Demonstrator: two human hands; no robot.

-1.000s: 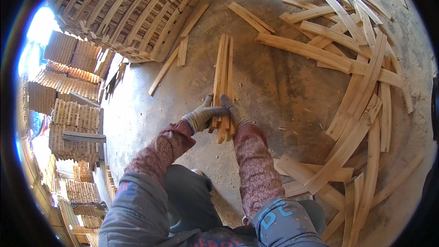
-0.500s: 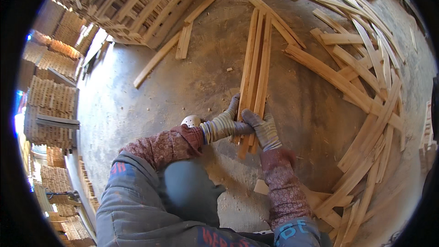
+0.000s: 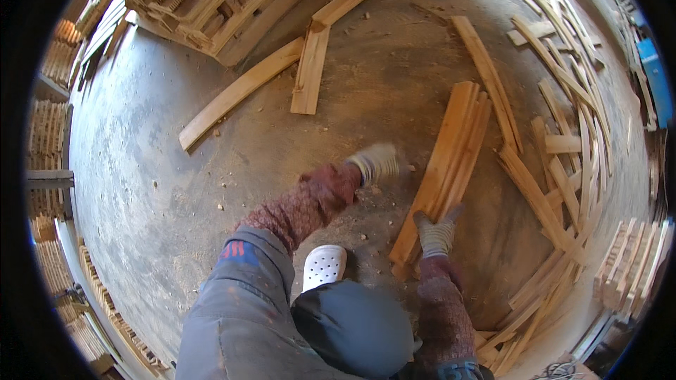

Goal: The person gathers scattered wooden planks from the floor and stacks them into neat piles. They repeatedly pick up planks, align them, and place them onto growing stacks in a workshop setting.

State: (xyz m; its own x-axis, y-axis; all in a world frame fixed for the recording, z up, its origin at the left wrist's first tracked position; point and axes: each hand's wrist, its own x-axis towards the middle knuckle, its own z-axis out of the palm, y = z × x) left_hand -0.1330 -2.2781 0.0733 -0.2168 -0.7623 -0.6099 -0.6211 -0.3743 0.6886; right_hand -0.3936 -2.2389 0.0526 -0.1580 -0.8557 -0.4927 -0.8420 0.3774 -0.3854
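A narrow bundle of several wooden boards [image 3: 445, 162] slants away from me, its near end beside my right forearm. My right hand [image 3: 437, 232], in a striped knit glove with grey fingers, grips the bundle near that end, thumb on the left and fingers toward the right edge. Left of the boards and apart from them is my left hand [image 3: 379, 163], in a matching glove. Motion smears its fingers, and nothing shows clearly in it.
Two boards meet at an angle at far left, including a long plank [image 3: 239, 91]. Another board [image 3: 487, 81] lies just beyond the bundle. A heap of loose boards [image 3: 563, 197] spreads along the right. A slatted wooden stack [image 3: 225, 7] stands at upper left. My white clog [image 3: 325, 264] is below.
My left hand has let go of the boards and moved off to their left. The bundle has tilted further right, with my right hand still on it. The view has shifted.
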